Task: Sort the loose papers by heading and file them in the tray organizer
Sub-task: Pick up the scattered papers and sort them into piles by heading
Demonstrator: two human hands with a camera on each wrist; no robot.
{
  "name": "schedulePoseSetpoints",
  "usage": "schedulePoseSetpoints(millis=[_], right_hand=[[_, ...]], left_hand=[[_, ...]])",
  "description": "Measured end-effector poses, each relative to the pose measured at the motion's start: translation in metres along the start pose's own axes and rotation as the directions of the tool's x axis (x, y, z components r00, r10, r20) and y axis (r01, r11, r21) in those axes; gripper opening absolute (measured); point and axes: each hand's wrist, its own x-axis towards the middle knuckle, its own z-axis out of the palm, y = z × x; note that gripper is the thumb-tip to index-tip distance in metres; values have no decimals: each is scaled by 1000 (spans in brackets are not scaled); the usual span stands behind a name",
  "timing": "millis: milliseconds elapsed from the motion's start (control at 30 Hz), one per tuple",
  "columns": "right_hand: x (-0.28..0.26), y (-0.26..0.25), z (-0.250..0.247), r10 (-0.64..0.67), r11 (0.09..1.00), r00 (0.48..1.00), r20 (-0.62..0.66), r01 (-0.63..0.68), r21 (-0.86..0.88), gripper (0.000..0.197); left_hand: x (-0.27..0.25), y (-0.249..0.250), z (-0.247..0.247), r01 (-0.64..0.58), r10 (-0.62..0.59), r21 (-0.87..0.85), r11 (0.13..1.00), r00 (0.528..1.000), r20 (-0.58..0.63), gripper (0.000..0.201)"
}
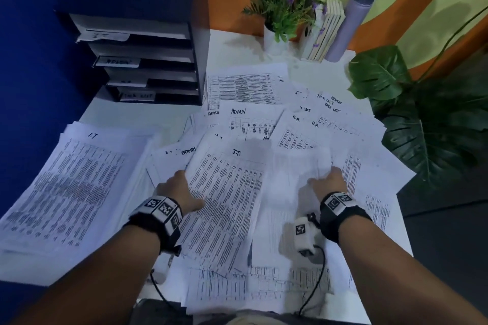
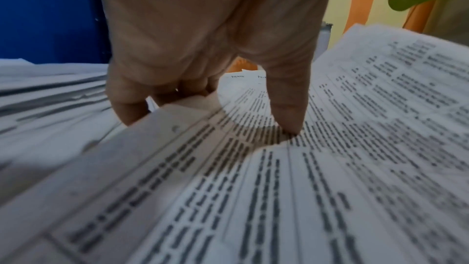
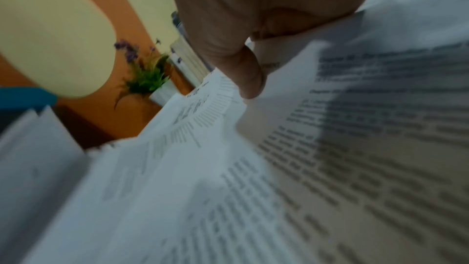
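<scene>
Both forearms enter from the bottom edge of the head view, each wearing a dark wrist strap with black-and-white markers. Left hand (image 1: 179,190), lower centre of the frame, grips the left edge of the I.T. sheet (image 1: 227,198): in the left wrist view the thumb (image 2: 286,107) presses down on the printed face while the other fingers (image 2: 127,105) curl under the edge, lifting it off the papers below. Right hand (image 1: 328,181), lower right of centre, pinches a blurred pale sheet (image 1: 298,166); the right wrist view shows the thumb (image 3: 250,73) on top of the sheet, the remaining fingers hidden behind it.

Loose papers (image 1: 264,124) cover the white table (image 1: 237,45) across the middle of the frame, overlapping, with handwritten headings ADMIN, H.R., I.T. and TASK LIST. A separate I.T. stack (image 1: 68,185) lies at lower left. Tray organizer (image 1: 148,60) stands at upper left against the blue wall, its four tiers labelled; the label writing is mostly illegible.

Upper centre: a potted plant (image 1: 285,10), upright books (image 1: 327,31) and a grey bottle (image 1: 353,21). Large green leaves (image 1: 422,119) occupy the right edge. Both wrist views are motion-blurred; printed text cannot be read.
</scene>
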Motion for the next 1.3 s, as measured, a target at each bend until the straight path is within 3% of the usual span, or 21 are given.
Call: schedulePoseSetpoints(millis=[67, 167, 333, 467, 600, 667, 800, 900, 1000, 1067, 1133, 1267, 1300], right_hand=[[5, -5, -8, 15, 1000, 998, -68, -15, 1, 26], [15, -6, -21, 101, 990, 979, -179, -117, -80, 43], [19, -13, -12, 34, 995, 997, -66, -40, -95, 56], [9, -23, 7, -30, 997, 1000, -3, 29, -69, 54], [1, -25, 2, -139, 956, 985, -106, 161, 245, 72], [-3, -29, -8, -172, 934, 979, -113, 199, 296, 83], [-13, -29, -23, -244, 970, 970, 18, 243, 11, 61], [-25, -23, -11, -252, 958, 963, 91, 262, -117, 44], [-28, -10, 9, -281, 943, 952, 124, 298, -149, 22], [-27, -1, 19, -310, 917, 942, 126, 332, -221, 28], [-27, 0, 22, -332, 893, 936, 116, 352, -281, 33], [-23, -2, 10, -305, 922, 950, 72, 313, -229, 31], [-19, -1, 4, -275, 938, 960, 46, 278, -207, 33]], left_hand=[[-2, -2, -1, -62, 70, -173, 983, 997, 40, 54], [-8, -8, -1, -91, 89, -349, 933, 996, -24, 30], [-15, -26, 5, 17, -109, -320, 947, 956, -271, 35], [-20, -33, 12, 39, -148, -352, 935, 946, -289, 44], [-24, -34, 15, 24, -179, -432, 901, 930, -322, 51], [-21, -36, 16, 85, -245, -511, 855, 936, -254, 43], [-22, -35, 18, 105, -226, -528, 843, 959, -170, 21], [-27, -26, 17, 51, -197, -532, 845, 955, -222, 39], [-42, -18, 1, -136, -89, -443, 886, 888, -451, 22], [-52, -14, -20, -325, 56, -311, 893, 766, -640, 9], [-66, -11, -43, -466, 160, -215, 859, 641, -751, 19], [-95, -3, -99, -601, 113, -259, 756, 509, -853, 31], [-97, -1, -113, -679, 55, -366, 636, 513, -857, 25]])
